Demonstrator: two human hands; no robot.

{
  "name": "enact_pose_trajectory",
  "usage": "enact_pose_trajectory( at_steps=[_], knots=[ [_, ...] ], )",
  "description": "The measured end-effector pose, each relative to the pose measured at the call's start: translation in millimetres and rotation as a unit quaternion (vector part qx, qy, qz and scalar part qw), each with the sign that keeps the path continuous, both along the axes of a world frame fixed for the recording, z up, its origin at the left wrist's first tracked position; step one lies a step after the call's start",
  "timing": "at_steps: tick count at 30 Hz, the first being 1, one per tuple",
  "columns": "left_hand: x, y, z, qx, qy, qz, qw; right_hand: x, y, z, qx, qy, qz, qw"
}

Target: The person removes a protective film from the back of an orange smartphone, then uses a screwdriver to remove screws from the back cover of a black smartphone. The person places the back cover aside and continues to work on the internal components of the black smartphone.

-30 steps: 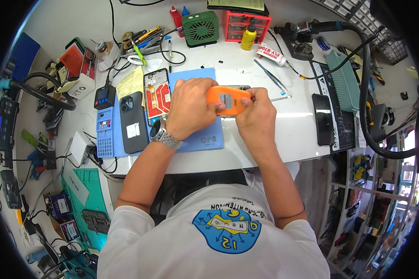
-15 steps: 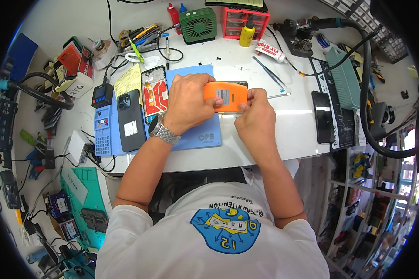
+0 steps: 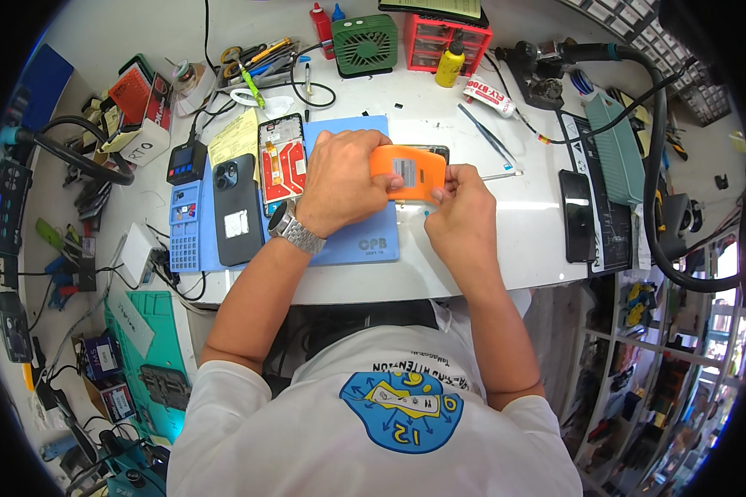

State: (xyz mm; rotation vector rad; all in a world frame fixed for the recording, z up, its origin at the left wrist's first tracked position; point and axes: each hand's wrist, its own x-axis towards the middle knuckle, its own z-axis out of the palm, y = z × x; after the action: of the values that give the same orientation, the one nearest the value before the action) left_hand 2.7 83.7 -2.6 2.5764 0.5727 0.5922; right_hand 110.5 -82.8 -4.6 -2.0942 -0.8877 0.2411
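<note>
You hold a flat orange block (image 3: 408, 172) with round corners and a small grey patch in both hands, above the blue mat (image 3: 365, 240) on the white table (image 3: 506, 248). Your left hand (image 3: 340, 180) wraps its left end, and your right hand (image 3: 460, 217) pinches its lower right corner.

Left grip (image 3: 342, 178): my fingers curled closed, palm down, wrist bent inward. Right grip (image 3: 462, 211): thumb and fingertips pinched shut. My forearms both extended forward, converging, elbows bent.
</note>
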Motion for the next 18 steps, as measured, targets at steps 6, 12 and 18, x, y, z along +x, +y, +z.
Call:
enact_pose_trajectory(
  at_steps=[6,12,18],
  knots=[
    [-1.5,0.3,4.3,-0.015,0.001,-0.003,1.000,-7.3,3.5,-10.0,0.010,-0.054,-0.033,0.998],
    [-1.3,5.6,6.9,-0.045,-0.288,0.065,0.954,13.0,3.9,-7.7,0.113,0.177,-0.078,0.975],
    [-12.2,7.2,6.8,-0.363,-0.291,-0.026,0.885,29.8,14.0,6.3,0.238,0.106,-0.011,0.965]
  ],
)
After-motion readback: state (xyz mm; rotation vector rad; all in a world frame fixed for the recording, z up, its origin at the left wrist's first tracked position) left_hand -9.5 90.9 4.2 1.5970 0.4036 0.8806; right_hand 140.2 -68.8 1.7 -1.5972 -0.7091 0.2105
